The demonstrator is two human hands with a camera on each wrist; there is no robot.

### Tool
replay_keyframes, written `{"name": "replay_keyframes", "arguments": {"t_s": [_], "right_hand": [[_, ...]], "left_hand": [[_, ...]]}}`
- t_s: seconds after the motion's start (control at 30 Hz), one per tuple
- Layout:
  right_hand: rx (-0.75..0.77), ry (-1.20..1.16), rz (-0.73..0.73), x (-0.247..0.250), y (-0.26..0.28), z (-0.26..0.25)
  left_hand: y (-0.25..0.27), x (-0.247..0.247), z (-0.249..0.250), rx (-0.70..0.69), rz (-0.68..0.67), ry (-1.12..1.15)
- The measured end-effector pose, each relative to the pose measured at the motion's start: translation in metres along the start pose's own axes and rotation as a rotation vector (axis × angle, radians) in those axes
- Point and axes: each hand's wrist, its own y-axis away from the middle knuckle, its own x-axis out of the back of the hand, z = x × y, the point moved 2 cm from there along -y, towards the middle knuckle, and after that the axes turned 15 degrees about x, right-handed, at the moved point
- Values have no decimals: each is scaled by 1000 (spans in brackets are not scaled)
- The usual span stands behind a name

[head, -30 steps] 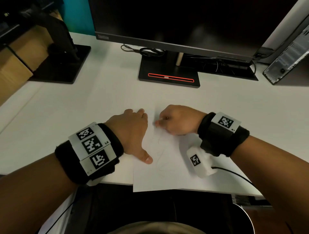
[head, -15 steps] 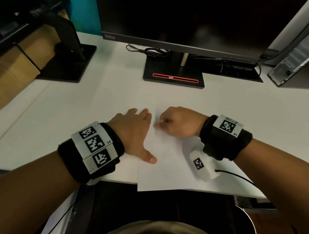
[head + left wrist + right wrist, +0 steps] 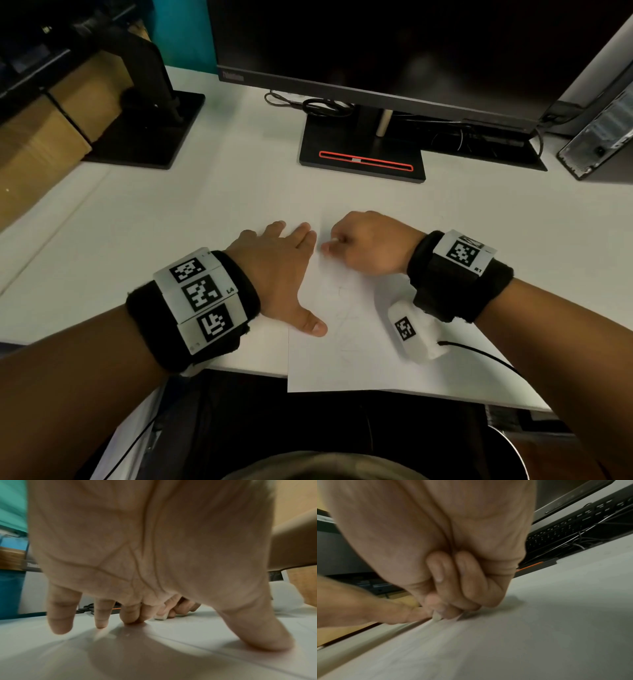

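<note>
A white sheet of paper [image 3: 359,342] with faint pencil lines lies at the desk's front edge, its near end hanging over. My left hand [image 3: 284,260] lies flat with straight fingers, thumb and fingertips pressing the sheet's left edge [image 3: 257,639]. My right hand [image 3: 342,245] is curled and pinches a small white eraser [image 3: 329,244] against the upper left part of the sheet, close to the left fingertips. The eraser [image 3: 161,616] shows beyond my left fingers, and its tip [image 3: 436,616] touches the paper under my right fingers.
A monitor's black base [image 3: 363,161] with a red strip stands behind the paper, with cables [image 3: 318,104] beside it. Another black stand [image 3: 147,133] sits at the far left, a computer case [image 3: 599,137] at the far right. A keyboard [image 3: 565,527] lies under the monitor.
The head view has drifted slightly. The right hand has shifted only a little with the eraser on the sheet's top left. The left hand stays pressed on the paper.
</note>
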Motion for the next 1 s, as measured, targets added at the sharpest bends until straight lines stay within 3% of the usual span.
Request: {"name": "replay_keyframes", "arguments": {"t_s": [0.07,0.2,0.33,0.47,0.6,0.73,0.87,1.0], "right_hand": [[29,-10,-41,-5,0,-5],[-26,-13,24,3,-3,-1],[47,-35,-58,-6,-3,-13],[3,-9,5,1,-6,-9],[43,-28,-63,-3,-2,-16],[-17,-12,-3,3,-5,-5],[27,-9,-74,-1,2,-8],[-42,15,-2,7,6,5]], "left_hand": [[-1,0,0,-4,2,11],[0,0,-1,0,6,53],[-1,-1,-1,2,7,61],[0,1,-1,5,10,62],[1,1,-1,3,8,63],[3,1,0,9,9,64],[2,1,0,3,2,69],[3,2,1,-8,-7,48]]}}
